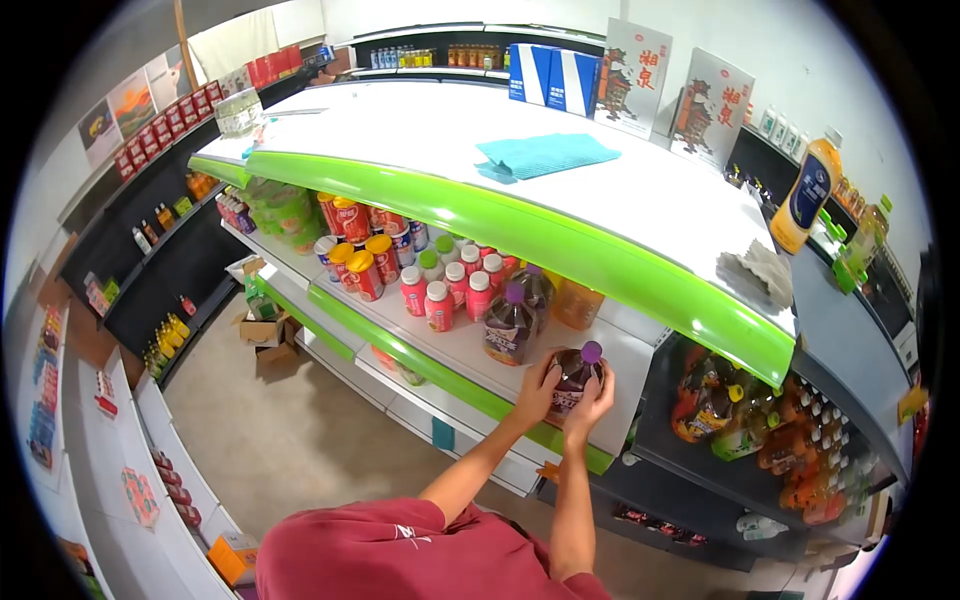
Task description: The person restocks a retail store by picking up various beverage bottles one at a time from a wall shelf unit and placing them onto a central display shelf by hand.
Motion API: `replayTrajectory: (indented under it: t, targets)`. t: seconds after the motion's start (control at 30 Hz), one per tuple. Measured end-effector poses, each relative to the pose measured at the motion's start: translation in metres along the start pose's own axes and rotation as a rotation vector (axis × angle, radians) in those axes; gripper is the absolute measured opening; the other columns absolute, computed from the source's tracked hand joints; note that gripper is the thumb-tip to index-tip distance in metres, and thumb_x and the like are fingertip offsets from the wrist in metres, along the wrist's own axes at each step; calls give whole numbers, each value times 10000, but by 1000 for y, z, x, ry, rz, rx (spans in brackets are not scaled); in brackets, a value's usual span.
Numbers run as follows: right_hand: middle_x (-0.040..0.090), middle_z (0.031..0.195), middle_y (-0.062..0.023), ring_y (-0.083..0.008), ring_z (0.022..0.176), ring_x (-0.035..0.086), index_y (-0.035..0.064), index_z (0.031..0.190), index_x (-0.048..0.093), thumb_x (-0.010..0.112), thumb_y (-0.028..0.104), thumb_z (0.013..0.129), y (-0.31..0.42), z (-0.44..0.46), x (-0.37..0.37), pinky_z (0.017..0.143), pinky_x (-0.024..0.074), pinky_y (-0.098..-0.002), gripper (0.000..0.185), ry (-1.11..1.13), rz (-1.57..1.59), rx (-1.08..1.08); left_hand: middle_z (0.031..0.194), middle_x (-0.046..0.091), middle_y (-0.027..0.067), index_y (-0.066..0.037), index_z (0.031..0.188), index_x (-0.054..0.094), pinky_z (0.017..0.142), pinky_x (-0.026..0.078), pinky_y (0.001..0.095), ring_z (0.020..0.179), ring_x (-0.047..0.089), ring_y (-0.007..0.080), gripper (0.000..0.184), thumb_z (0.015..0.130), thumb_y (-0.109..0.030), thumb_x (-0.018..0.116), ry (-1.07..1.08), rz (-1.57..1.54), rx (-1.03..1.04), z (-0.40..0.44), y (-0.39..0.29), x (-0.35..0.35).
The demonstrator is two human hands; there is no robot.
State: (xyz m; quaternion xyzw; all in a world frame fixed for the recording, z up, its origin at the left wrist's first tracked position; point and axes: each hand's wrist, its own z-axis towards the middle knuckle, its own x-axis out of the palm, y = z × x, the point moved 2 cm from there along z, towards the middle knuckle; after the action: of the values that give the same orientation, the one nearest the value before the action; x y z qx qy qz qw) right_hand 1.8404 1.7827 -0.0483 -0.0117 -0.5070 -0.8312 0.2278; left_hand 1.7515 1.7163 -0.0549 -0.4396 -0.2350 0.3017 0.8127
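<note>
Both my hands are wrapped round a large dark drink bottle with a purple cap (pixel 570 378), near the front edge of the white shelf. My left hand (pixel 539 388) grips its left side and my right hand (pixel 588 403) its right side. The bottle looks upright; whether its base touches the shelf I cannot tell. Just behind and left of it stands a similar purple-capped bottle (pixel 508 328), with another behind that. Pink bottles with white caps (pixel 439 306) stand further left, next to red cans with yellow lids (pixel 363 274).
Above the bottles runs the white top shelf (pixel 400 130) with a green edge strip (pixel 500 240). A teal cloth (pixel 548 154), a grey crumpled cloth (pixel 757 272) and boxes (pixel 635 80) lie or stand on it. More bottles (pixel 705 400) fill the dark shelf at right. Cardboard boxes (pixel 266 335) sit on the floor.
</note>
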Motion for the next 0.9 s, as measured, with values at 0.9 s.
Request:
replayTrajectory:
  t: [0.9]
  targets:
    - [647,1122,-236,-345,1050,612,-90,1282,528,522,339,1003,-89,80,34,934,459,-427,512,142,-316,-102,1486,339,366,117,1482,251,1176,245,425,1414,312,475,662,1039,-336,441,-56,373,-194,33,104,9]
